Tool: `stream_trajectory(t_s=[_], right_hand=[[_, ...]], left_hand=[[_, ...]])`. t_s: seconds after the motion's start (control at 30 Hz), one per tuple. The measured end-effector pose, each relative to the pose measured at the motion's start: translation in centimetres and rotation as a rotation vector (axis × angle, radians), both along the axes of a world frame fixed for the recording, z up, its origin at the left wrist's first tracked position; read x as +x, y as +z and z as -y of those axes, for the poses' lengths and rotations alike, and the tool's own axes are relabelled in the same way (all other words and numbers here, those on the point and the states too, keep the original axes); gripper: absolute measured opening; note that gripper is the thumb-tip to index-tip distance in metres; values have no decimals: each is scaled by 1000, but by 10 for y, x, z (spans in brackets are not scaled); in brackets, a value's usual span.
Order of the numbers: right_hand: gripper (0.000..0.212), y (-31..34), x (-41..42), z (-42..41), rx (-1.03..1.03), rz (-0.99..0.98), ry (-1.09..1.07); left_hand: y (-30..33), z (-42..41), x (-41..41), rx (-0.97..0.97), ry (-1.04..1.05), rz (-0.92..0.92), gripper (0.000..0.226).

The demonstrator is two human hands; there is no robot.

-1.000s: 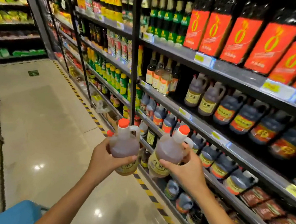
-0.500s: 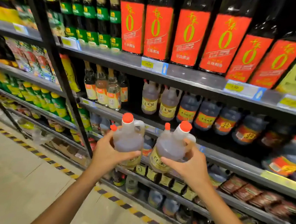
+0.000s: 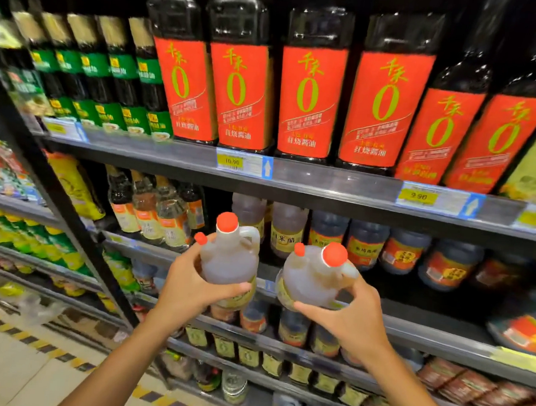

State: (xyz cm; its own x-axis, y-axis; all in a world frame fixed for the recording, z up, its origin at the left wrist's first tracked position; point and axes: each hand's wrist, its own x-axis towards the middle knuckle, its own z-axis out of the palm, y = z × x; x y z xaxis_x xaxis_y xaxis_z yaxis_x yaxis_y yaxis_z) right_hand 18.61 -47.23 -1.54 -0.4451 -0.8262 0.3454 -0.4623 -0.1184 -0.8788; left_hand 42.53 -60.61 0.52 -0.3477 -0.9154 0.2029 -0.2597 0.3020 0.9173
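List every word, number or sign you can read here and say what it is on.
"千禾" and "0": red labels of the tall dark bottles.
"红烧酱油": foot of those red labels.
"10.90": left price tag.
"9.90": right price tag.
"白米醋": shelf jug.
Green labels and the labels of the held left jug and right jug: blurred or covered, unreadable.

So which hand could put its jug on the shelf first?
Probably the left hand: the left jug is nearly upright, right before the matching pale jugs on the shelf. The right hand holds the right jug tilted, facing darker jugs.
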Motion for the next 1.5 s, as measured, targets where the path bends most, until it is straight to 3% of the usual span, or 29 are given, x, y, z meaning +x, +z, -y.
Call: stream_trajectory(t_s=[0.13,0.27,0.5,0.73,0.97,1.13,1.37,1.5], right_hand=[[95,4,8,20,-93,-109,7],[98,2,14,44,-51,-159,-24],[79,-16,21,79,14,-45,-90],[76,-31,17,97,150,93,-158],[51,-35,11,108,258,140,-168],[61,-37,3,116,319,175,-129],[57,-30,2,118,386,158,-51],[68,-42,14,113,470,70,-202]], left_hand=[[2,22,-1,-46,-14,-10,79],[3,43,7,-66,-47,-14,82],[3,67,23,-55,-103,-56,86],[-4,86,31,-80,-156,-21,83],[-8,95,36,-50,-215,-38,83],[-10,103,43,-38,-257,-62,89],[-16,114,46,-17,-281,-85,92],[-17,120,47,-25,-272,-82,86]])
